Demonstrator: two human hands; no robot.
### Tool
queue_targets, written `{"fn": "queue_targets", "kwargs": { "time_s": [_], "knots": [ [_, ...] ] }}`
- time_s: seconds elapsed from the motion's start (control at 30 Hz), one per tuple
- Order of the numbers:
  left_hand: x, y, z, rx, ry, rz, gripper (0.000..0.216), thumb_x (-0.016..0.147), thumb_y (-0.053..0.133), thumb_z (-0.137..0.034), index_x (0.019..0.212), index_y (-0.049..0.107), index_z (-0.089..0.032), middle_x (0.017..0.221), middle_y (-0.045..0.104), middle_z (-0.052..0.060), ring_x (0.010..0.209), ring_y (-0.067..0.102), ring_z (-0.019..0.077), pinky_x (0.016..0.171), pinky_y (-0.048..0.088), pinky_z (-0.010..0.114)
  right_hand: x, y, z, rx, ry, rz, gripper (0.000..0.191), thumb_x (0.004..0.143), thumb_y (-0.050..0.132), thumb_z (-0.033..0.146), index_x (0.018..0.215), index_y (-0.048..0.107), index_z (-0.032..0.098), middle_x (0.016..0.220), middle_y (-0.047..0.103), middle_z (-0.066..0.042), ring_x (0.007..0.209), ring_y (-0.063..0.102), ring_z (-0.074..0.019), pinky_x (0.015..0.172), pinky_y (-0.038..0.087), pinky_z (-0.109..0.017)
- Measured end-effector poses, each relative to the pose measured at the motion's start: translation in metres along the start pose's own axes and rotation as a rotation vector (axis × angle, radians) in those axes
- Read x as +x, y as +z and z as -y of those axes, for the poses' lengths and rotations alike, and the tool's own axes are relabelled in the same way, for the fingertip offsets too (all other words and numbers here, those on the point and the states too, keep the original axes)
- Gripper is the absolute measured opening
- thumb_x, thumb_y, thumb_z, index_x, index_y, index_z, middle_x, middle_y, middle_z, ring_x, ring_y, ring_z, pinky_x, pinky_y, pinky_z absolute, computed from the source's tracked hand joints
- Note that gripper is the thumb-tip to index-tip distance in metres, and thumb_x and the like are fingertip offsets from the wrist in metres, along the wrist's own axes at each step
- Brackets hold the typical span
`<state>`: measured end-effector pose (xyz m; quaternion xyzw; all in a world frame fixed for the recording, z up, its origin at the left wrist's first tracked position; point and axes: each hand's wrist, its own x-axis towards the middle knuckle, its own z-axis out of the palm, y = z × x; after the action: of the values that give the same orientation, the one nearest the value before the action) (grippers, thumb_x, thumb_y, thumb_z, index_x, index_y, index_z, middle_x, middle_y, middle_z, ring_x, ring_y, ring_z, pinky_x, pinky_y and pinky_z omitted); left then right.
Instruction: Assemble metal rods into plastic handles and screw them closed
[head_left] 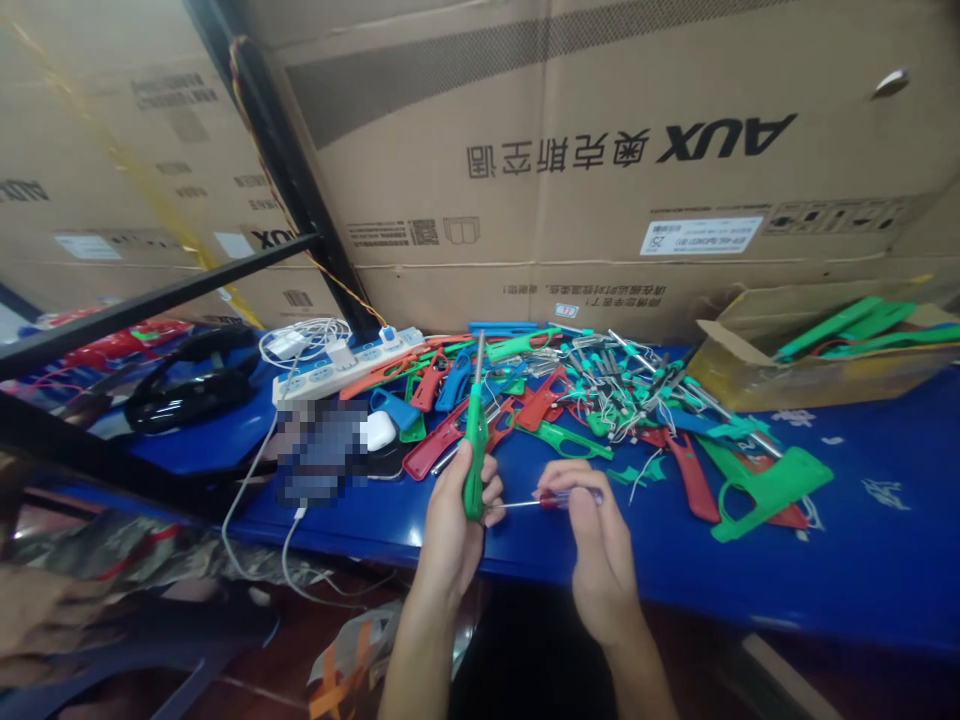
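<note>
Upright in my left hand is a green long-necked lighter, its metal barrel pointing away from me. My right hand grips a screwdriver with a red and clear handle. The screwdriver's shaft points left and its end meets the lower part of the lighter by my left fingers; the exact contact is hidden. Beyond both hands, a pile of lighter inner parts with metal tubes and white wires covers the table. Loose casing halves lie around it, including a green casing at right and a red casing.
A cardboard box at right holds green casings. On the left are a power strip, a blurred-out phone with a white cable, and a white earbud case. Large cartons stand behind the blue table.
</note>
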<state>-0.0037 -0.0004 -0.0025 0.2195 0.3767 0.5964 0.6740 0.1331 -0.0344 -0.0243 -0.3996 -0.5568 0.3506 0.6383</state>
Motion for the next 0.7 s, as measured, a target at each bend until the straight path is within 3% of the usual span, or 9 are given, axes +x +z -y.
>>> {"fn": "queue_targets", "kwargs": {
  "time_s": [0.1, 0.2, 0.3, 0.37, 0.4, 0.47, 0.57, 0.7],
  "knots": [
    [-0.0008, -0.0003, -0.0004, -0.003, -0.003, 0.002, 0.053, 0.077, 0.081, -0.059, 0.083, 0.051, -0.016, 0.074, 0.043, -0.004, 0.055, 0.034, 0.0051, 0.040, 0.026, 0.014, 0.0007, -0.0004, -0.0015, -0.042, 0.073, -0.076, 0.012, 0.105, 0.054, 0.034, 0.102, 0.061, 0.024, 0.079, 0.062, 0.003, 0.065, 0.062, -0.0107, 0.064, 0.050, -0.024],
    [-0.0022, -0.0014, -0.0027, -0.020, -0.018, 0.007, 0.052, 0.077, 0.082, -0.057, 0.082, 0.051, -0.016, 0.073, 0.042, -0.004, 0.054, 0.034, 0.0043, 0.039, 0.024, 0.013, -0.0002, -0.0014, -0.0026, -0.145, 0.122, -0.101, 0.014, 0.103, 0.056, 0.035, 0.096, 0.060, 0.023, 0.059, 0.051, 0.007, 0.052, 0.054, -0.0097, 0.055, 0.044, -0.022],
    [-0.0027, -0.0034, -0.0058, -0.077, -0.030, 0.015, 0.047, 0.075, 0.085, -0.048, 0.083, 0.052, -0.016, 0.073, 0.041, -0.005, 0.054, 0.033, 0.0039, 0.038, 0.024, 0.012, -0.0023, -0.0032, -0.0001, -0.071, 0.116, 0.000, 0.019, 0.105, 0.049, 0.037, 0.098, 0.060, 0.024, 0.087, 0.063, 0.001, 0.060, 0.055, -0.0095, 0.059, 0.047, -0.024],
    [-0.0023, -0.0045, -0.0072, -0.104, -0.037, 0.028, 0.044, 0.075, 0.086, -0.044, 0.084, 0.053, -0.016, 0.073, 0.041, -0.005, 0.053, 0.033, 0.0038, 0.038, 0.025, 0.012, -0.0043, -0.0044, 0.0013, 0.068, 0.130, 0.076, 0.018, 0.105, 0.048, 0.038, 0.107, 0.061, 0.026, 0.110, 0.064, -0.004, 0.065, 0.056, -0.0097, 0.059, 0.049, -0.025],
    [-0.0021, -0.0047, -0.0075, -0.108, -0.041, 0.034, 0.043, 0.076, 0.085, -0.043, 0.084, 0.053, -0.016, 0.073, 0.041, -0.005, 0.053, 0.033, 0.0038, 0.038, 0.025, 0.012, -0.0053, -0.0048, 0.0013, 0.126, 0.142, 0.099, 0.018, 0.105, 0.049, 0.038, 0.110, 0.061, 0.027, 0.111, 0.065, -0.004, 0.066, 0.055, -0.0098, 0.058, 0.048, -0.024],
    [-0.0017, -0.0044, -0.0072, -0.105, -0.043, 0.035, 0.043, 0.077, 0.085, -0.043, 0.085, 0.053, -0.016, 0.074, 0.042, -0.005, 0.053, 0.033, 0.0039, 0.038, 0.025, 0.012, -0.0069, -0.0051, 0.0001, 0.185, 0.167, 0.101, 0.016, 0.105, 0.050, 0.036, 0.113, 0.061, 0.027, 0.097, 0.067, -0.002, 0.062, 0.053, -0.0093, 0.053, 0.045, -0.022],
    [-0.0022, -0.0025, -0.0055, -0.073, -0.027, 0.025, 0.045, 0.078, 0.084, -0.048, 0.085, 0.052, -0.016, 0.074, 0.043, -0.005, 0.054, 0.034, 0.0044, 0.038, 0.025, 0.012, -0.0066, -0.0046, -0.0023, 0.164, 0.194, 0.001, 0.016, 0.103, 0.057, 0.036, 0.113, 0.064, 0.026, 0.085, 0.068, 0.000, 0.049, 0.046, -0.0057, 0.044, 0.037, -0.019],
    [-0.0035, -0.0003, -0.0034, -0.019, -0.001, 0.021, 0.053, 0.077, 0.082, -0.059, 0.084, 0.052, -0.016, 0.076, 0.044, -0.004, 0.055, 0.035, 0.0045, 0.039, 0.025, 0.012, -0.0043, -0.0042, -0.0007, 0.116, 0.187, -0.036, 0.013, 0.099, 0.065, 0.032, 0.093, 0.070, 0.022, 0.076, 0.068, 0.001, 0.041, 0.042, -0.0028, 0.038, 0.031, -0.018]
  ]
}}
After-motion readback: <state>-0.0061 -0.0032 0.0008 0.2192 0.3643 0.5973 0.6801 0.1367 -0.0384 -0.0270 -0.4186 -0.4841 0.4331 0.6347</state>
